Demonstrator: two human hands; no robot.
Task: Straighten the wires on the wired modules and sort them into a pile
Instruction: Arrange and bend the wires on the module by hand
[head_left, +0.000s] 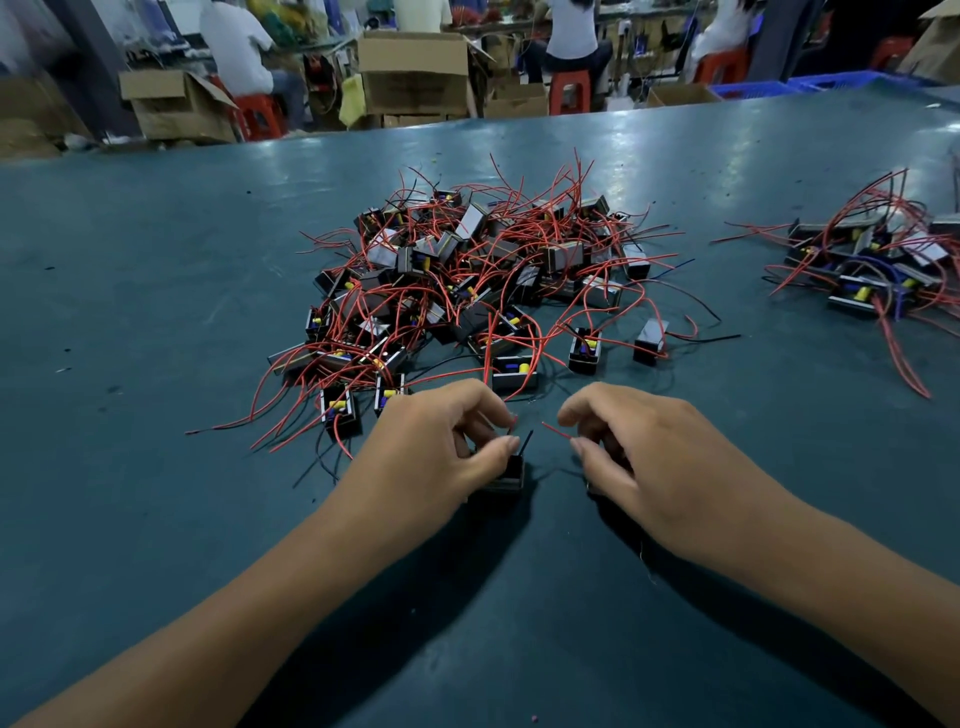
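Observation:
A big tangled heap of small black wired modules (467, 280) with red and black wires lies in the middle of the teal table (156, 312). A smaller pile of modules (872, 265) sits at the right edge. My left hand (436, 447) holds a black module (506, 478) near the table's front, thumb and fingers curled around it, with a short black wire sticking up beside the thumb. My right hand (639, 457) pinches a red wire (556, 430) between thumb and fingers; whatever lies under its palm is hidden.
Two loose modules (584, 351) (649, 340) stand just beyond my hands. Past the table's far edge are open cardboard boxes (415, 73), red stools (569, 91), blue crates (779, 85) and seated people.

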